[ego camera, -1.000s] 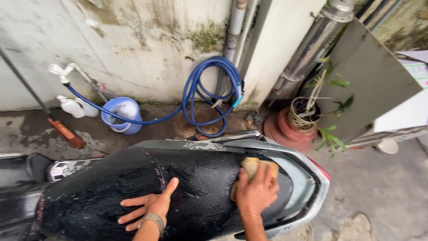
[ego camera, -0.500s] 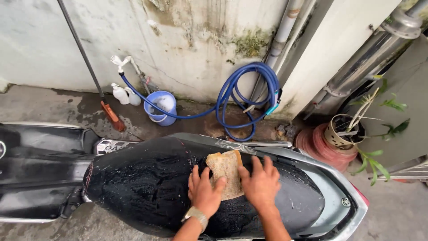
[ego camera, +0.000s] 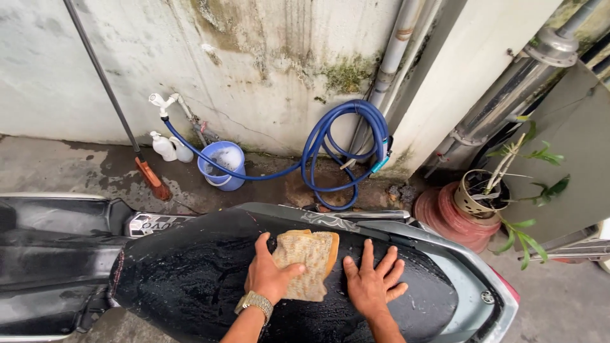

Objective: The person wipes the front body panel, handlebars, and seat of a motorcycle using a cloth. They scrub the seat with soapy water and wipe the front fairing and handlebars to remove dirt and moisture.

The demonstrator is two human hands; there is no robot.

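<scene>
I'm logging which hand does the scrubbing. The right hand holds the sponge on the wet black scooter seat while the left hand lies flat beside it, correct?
Not quite: the hands are swapped. In the head view the left hand holds the sponge on the wet black seat, while the right hand lies flat beside it, fingers spread.

Both forearms are bare, with no sleeves in view. The left hand (ego camera: 270, 274) has a metal wristwatch (ego camera: 255, 303) with a link band just behind it on the wrist. The right hand (ego camera: 372, 286) wears nothing.
</scene>
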